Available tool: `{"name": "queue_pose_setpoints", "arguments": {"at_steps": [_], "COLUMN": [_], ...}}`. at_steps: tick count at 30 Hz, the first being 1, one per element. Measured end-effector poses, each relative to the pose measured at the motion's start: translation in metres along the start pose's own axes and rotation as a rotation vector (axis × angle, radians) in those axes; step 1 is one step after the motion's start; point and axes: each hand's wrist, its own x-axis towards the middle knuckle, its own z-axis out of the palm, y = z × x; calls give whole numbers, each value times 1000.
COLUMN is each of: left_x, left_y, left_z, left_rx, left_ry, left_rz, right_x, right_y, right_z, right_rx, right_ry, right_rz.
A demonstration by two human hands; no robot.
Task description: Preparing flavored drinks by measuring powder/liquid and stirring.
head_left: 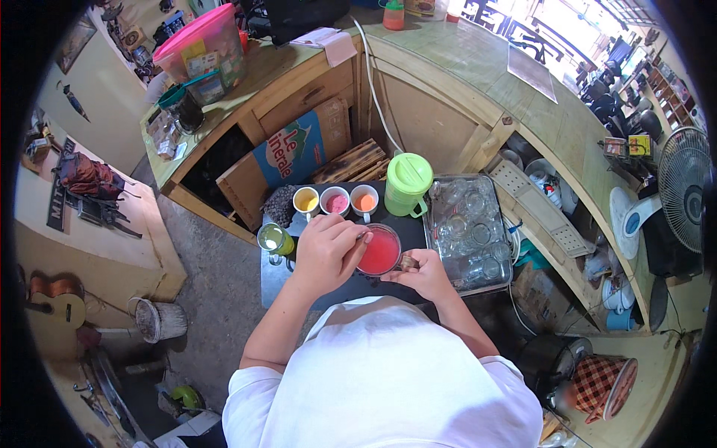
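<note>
- Grasping the glass point(379, 250) of red drink by its handle side with my right hand point(426, 275); thumb and fingers are closed there.
- Bending my left hand point(328, 243) over the glass's left rim, fingers drawn together; I cannot tell whether they pinch something small.
- The glass is nearer me than the green pitcher point(408, 183) and a little to its left; whether its base touches the table point(275, 282), I cannot see.
- Left of the pitcher, three white cups stand in a row: orange contents point(365, 201) nearest it, pink point(335, 202) in the middle, yellow point(305, 200) farthest.
- Farther left of the pitcher than those, and closer to me, is a mug point(275, 240) of green drink.
- Just right of the pitcher lies a tray point(501, 224) with clear glasses point(457, 224) in it.
- Beyond the pitcher, to its left, cardboard point(287, 145) leans behind some wood point(355, 163).
- The pitcher itself stands upright, lidded.
</note>
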Motion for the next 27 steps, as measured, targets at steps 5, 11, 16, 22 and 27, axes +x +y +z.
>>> {"name": "queue_pose_setpoints", "arguments": {"at_steps": [5,11,16,22,27], "left_x": [-5,-5,-4,-8,-9], "left_y": [0,1,1,3,3], "left_z": [4,9,8,11,16], "left_rx": [-180,31,52,-76,-87], "left_ry": [-55,35,16,-29,22], "left_rz": [-90,-20,-8,-59,-116], "right_x": [-1,-1,-1,-2,-2], "right_y": [-7,-8,-2,-4,-4], "right_z": [-1,1,-1,0,2], "right_rx": [-223,-213,-97,-176,-158], "right_ry": [-117,-109,-80,-84,-85], "right_rz": [27,63,12,30,49]}}
